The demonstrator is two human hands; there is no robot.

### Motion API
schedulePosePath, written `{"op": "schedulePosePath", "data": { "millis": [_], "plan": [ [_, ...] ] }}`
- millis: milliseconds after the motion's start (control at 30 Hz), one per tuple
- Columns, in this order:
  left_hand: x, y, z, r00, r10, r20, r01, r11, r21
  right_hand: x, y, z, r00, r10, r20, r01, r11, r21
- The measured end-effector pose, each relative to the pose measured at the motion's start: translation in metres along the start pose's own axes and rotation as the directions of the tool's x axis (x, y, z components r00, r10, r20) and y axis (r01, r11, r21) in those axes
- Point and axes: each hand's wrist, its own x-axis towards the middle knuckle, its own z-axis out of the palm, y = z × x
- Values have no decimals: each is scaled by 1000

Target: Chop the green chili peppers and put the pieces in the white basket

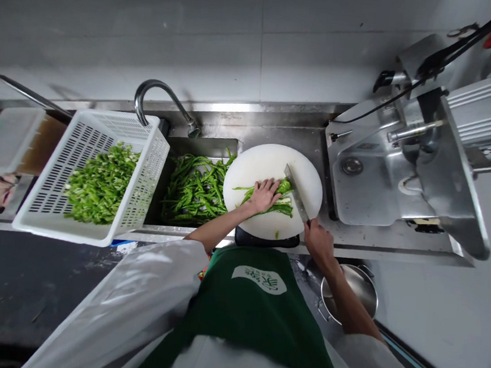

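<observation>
My left hand lies with spread fingers on a bunch of long green peppers, pressing them to a round white cutting board. The palm hides part of the bunch. In my right hand is the handle of a kitchen knife with a broad blade. Its blade stands at the right end of the peppers, slanting up and left across the board. A small green piece rests near the board's front edge.
Whole green peppers fill a sink left of the board, under a curved faucet. A white basket holds chopped green peppers. A metal slicing machine stands at right, with a steel pot below the counter.
</observation>
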Motion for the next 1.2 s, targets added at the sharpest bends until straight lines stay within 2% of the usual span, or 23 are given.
{"op": "schedulePosePath", "data": {
  "millis": [200, 333, 467, 600, 833, 1033, 1200],
  "plan": [
    [-32, 3, 14, 996, 87, 11, -88, 988, 131, -10, -6, 2, 998, 52, 23, -53, 998, 25],
    [-26, 9, 22, 999, 21, -28, -16, 989, 150, -9, -12, 3, 998, 44, 51, -47, 998, 50],
    [-17, 12, 23, 996, -56, -68, 63, 991, 115, -9, -11, -3, 998, 45, 46, -48, 997, 63],
    [-24, 9, 19, 994, -65, -87, 73, 994, 86, -19, -10, -11, 994, 104, -17, -103, 993, 49],
    [-26, 7, 23, 998, -36, -48, 41, 994, 103, -29, -26, -11, 999, -16, 48, 15, 1000, 16],
    [-22, 3, 26, 999, 1, -35, 2, 996, 92, -14, -30, -13, 992, -38, 122, 38, 999, 2],
    [-18, -1, 21, 1000, 15, -7, -15, 999, 49, 19, -53, -13, 993, -59, 106, 55, 998, 41]
  ]
}}
